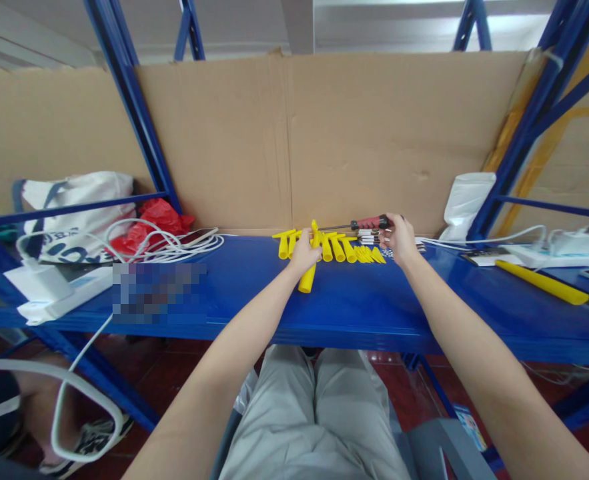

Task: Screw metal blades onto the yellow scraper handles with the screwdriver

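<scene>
We see the left hand (305, 253) with its fingers curled closed around a yellow piece (306, 279), its tube end pointing back toward us, above the shelf. The right hand (399, 241) has its fingers wrapped about the screwdriver (370, 223), gripping near the end of the handle, the shaft level and aimed left at the head of the piece. We cannot tell whether the tip is seated or only beside it.

If it is not seated, we judge that a push could skid it off the head toward the left fingers, which sit just below that line. A loose left grip could let the round tube twist under the turning force.

Just past the hands stand more yellow pieces (339, 251), with small yellow wedges (367, 255) and tiny loose parts (387, 253) beside the right fingers. We think a dropping wrist could scatter those across the smooth shelf (254, 303). Farther out, the cables (184, 245) at left lie well apart, little threat here.
</scene>
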Tool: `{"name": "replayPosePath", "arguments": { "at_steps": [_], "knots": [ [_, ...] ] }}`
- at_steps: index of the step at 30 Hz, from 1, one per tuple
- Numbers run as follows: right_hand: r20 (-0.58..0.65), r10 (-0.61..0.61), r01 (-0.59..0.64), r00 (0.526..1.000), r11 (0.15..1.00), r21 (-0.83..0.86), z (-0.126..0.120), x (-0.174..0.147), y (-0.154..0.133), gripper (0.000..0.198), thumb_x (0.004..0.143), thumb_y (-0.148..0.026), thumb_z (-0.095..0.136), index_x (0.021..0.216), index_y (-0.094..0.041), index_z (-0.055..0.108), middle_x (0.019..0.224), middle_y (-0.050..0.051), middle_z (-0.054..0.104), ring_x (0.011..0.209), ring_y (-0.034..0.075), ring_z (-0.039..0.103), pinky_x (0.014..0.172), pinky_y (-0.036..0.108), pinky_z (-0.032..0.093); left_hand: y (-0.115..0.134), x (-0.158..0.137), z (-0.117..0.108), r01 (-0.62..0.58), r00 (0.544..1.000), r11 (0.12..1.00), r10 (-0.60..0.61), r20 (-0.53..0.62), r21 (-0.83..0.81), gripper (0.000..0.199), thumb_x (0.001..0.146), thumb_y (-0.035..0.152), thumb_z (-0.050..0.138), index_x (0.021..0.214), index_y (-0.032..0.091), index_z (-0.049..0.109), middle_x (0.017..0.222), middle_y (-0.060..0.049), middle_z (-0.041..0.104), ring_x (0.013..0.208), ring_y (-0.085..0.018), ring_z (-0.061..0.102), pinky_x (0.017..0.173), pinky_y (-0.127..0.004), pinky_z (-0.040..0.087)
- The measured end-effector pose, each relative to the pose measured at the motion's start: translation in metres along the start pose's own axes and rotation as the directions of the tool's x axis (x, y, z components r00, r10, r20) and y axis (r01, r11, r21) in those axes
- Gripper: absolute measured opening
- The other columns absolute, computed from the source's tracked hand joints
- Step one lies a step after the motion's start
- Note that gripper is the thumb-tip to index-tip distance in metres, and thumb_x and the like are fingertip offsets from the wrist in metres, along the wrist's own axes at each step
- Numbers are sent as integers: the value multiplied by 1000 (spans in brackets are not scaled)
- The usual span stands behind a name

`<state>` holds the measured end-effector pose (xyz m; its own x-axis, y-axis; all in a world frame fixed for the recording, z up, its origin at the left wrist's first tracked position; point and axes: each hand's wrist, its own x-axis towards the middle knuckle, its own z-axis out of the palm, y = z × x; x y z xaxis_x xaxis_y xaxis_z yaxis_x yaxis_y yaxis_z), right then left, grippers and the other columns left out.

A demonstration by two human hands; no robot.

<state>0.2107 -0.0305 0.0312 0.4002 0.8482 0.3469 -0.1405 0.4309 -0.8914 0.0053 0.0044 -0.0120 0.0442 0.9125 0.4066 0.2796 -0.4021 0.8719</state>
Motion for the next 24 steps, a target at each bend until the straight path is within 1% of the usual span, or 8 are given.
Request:
{"name": "replayPosePath", "arguments": {
  "at_steps": [3,6,9,12,15,17,20,24],
  "knots": [
    [18,-32,32,999,999,-28,-1,0,1,36,75,-54,57,69,-23,41,39,-8,38,30,8,31,29,22,22,1,0,0,14,1000,1000,-14,2,14,53,68,-2,53,115,19,45,111,-5,63,59,-8,61,58,-20,51],
    [16,-42,43,999,999,-28,-2,1,3,34,76,-50,59,67,-23,39,36,-10,31,28,7,27,28,22,21,1,0,-1,5,1000,1000,-5,8,16,51,68,-2,51,115,18,45,109,-6,64,57,-8,60,57,-21,51],
    [6,-3,3,1000,1000,6,-1,1,2,29,75,-44,60,72,-22,42,41,-8,42,30,8,34,29,21,23,1,0,-1,-1,1000,1000,0,11,13,51,68,-2,51,115,19,45,111,-5,63,58,-8,61,57,-20,51],
    [13,21,-22,1000,1000,21,-1,0,0,31,76,-49,58,74,-22,43,45,-6,47,31,9,38,29,21,23,0,0,0,-4,1000,1000,4,14,16,51,68,-2,51,114,19,45,111,-5,63,56,-8,60,56,-20,51],
    [18,-11,12,1000,1000,-16,-1,-1,1,36,77,-54,55,68,-23,39,36,-9,34,27,8,28,28,22,21,-1,1,0,-17,1000,1000,17,20,14,50,68,-3,50,113,18,44,108,-5,63,53,-7,57,55,-21,51],
    [13,-39,39,999,999,-27,-1,0,1,34,77,-49,57,66,-23,38,34,-10,30,27,7,25,29,22,22,-1,1,0,-27,999,1000,26,21,15,49,68,-2,50,113,18,44,108,-5,63,52,-6,57,55,-21,51],
    [-6,-29,29,1000,1000,-11,-1,1,1,27,76,-42,58,68,-22,41,38,-8,39,30,8,32,29,21,23,-2,2,0,-30,999,999,30,12,28,49,69,-1,51,113,19,45,108,-5,63,52,-7,57,56,-22,51],
    [0,-13,13,1000,1000,-11,-1,1,2,30,77,-48,56,70,-22,42,43,-6,43,32,9,35,29,21,22,-3,1,0,-16,1000,999,16,8,32,50,69,0,52,114,20,44,109,-5,63,56,-8,60,57,-21,51]
  ]
}}
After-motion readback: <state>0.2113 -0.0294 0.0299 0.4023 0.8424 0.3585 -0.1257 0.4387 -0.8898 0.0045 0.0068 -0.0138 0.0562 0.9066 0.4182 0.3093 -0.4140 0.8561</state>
